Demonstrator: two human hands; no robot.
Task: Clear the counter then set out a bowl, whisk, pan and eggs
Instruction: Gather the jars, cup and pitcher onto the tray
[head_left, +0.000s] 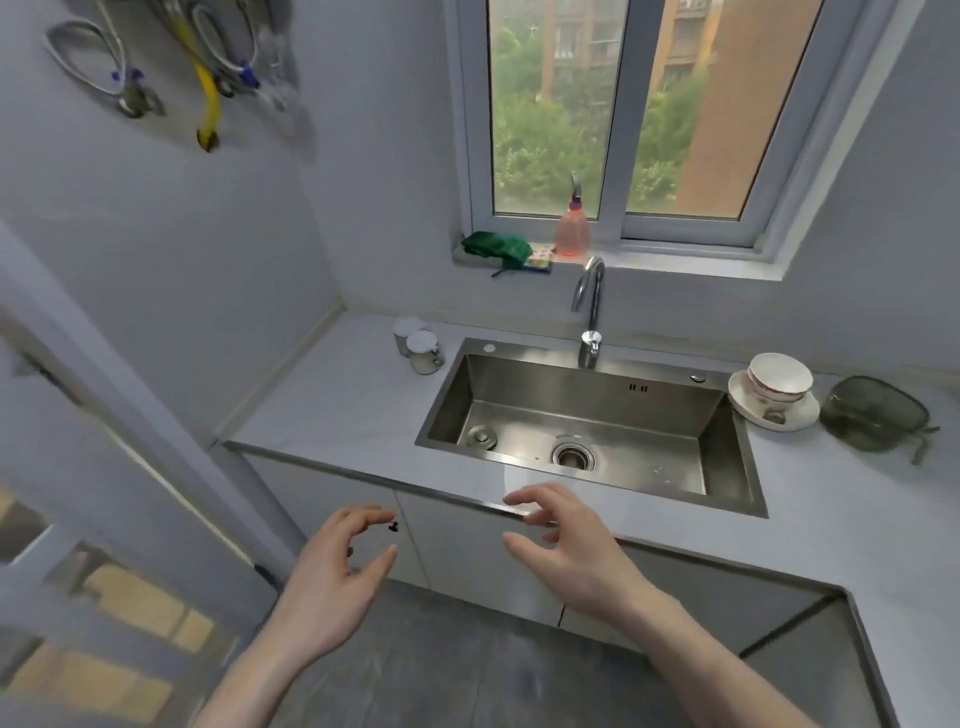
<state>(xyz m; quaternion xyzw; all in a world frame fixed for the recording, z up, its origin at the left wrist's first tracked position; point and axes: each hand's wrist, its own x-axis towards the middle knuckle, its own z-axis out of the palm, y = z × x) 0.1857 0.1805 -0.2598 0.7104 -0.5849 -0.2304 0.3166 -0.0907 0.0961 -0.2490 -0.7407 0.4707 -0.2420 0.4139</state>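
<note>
Evidently about to start clearing, both the left hand (337, 566) and right hand (563, 545) hover loosely curled and empty before the sink (582, 415), bowls (779, 376) stacked to its right.

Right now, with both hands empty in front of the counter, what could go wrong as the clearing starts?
1. The bowls are stacked on a plate near the sink edge; lifting the stack at once could let it tip or slide.
2. The two lidded jars touch; grabbing one may knock the other.
3. Left hand and right hand hold nothing yet.
</note>
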